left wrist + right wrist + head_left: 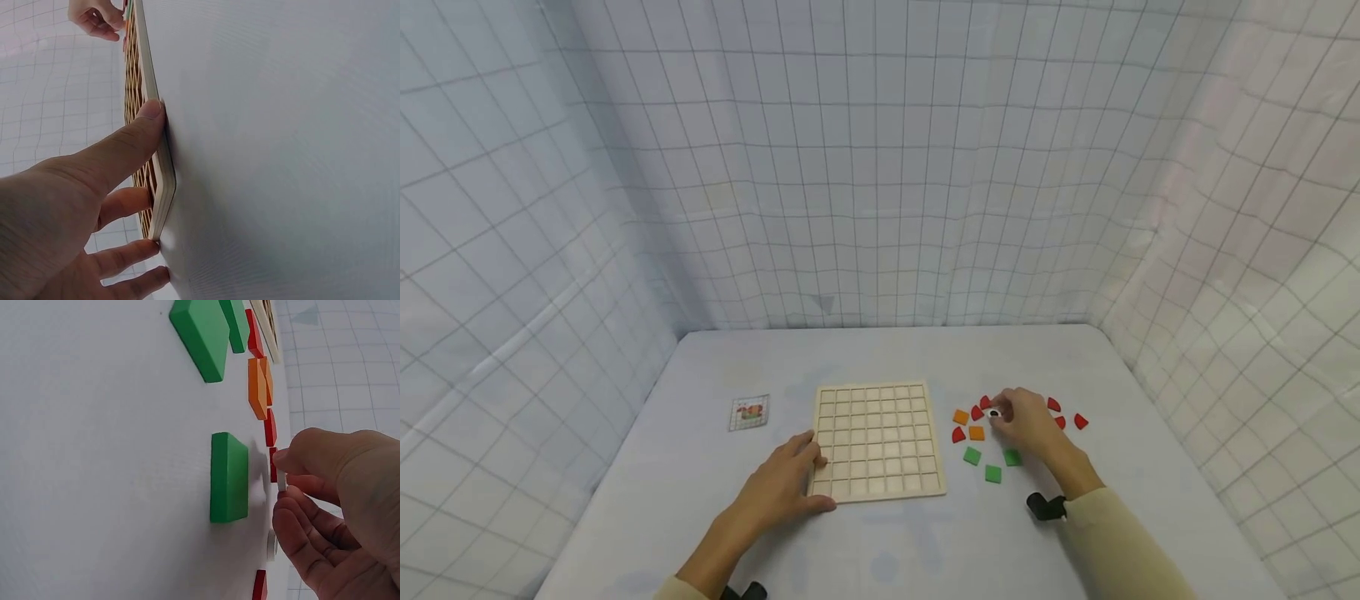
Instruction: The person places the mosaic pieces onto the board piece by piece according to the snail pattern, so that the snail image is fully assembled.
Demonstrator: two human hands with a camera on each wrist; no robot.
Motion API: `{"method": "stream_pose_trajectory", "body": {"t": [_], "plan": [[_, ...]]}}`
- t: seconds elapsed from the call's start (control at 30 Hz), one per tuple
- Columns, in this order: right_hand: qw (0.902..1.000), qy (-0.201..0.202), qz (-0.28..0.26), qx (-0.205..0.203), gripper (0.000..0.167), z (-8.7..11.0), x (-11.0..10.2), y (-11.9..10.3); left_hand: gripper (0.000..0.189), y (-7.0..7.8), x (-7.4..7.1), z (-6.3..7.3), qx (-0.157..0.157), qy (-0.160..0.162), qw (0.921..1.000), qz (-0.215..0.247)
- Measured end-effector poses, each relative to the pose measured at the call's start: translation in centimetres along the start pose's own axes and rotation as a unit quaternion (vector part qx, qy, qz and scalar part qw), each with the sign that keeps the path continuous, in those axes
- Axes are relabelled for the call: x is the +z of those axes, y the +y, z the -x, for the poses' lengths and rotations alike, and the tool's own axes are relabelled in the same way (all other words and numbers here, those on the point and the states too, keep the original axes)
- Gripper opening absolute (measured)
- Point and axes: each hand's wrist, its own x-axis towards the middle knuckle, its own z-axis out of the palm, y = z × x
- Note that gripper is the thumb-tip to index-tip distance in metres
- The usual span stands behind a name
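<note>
I see the board (880, 444) lying flat on the table (850, 554), with the left hand (778, 487) resting on its left edge, thumb at the near corner. A small picture card (749, 412) lies left of the board. To the board's right, I have the right hand (1028, 423) pinching a white piece (994, 413) with a dark centre. Also right of the board I make out red pieces (958, 435), orange squares (976, 433) and, beside its near half, green squares (993, 474). Gridded sheeting (865, 183) hangs beyond the board.
</note>
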Motion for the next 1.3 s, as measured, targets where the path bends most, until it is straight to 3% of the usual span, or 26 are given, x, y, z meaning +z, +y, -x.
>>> {"method": "stream_pose_trajectory", "body": {"t": [0.23,0.47,1.3], "plan": [[0.9997,0.021,-0.002,-0.013,0.027,0.1,-0.2,-1.4,0.057,0.1,0.0,-0.1,0.000,0.000,1.0000,0.002],[0.9976,0.035,-0.011,-0.059,0.018,-0.6,0.1,-3.1,0.057,0.0,0.1,-0.4,0.006,0.001,1.0000,0.006],[0.9883,-0.006,-0.056,-0.142,0.015,-4.1,4.7,-9.9,0.061,0.1,0.0,-0.4,0.014,0.003,0.9999,-0.001]]}}
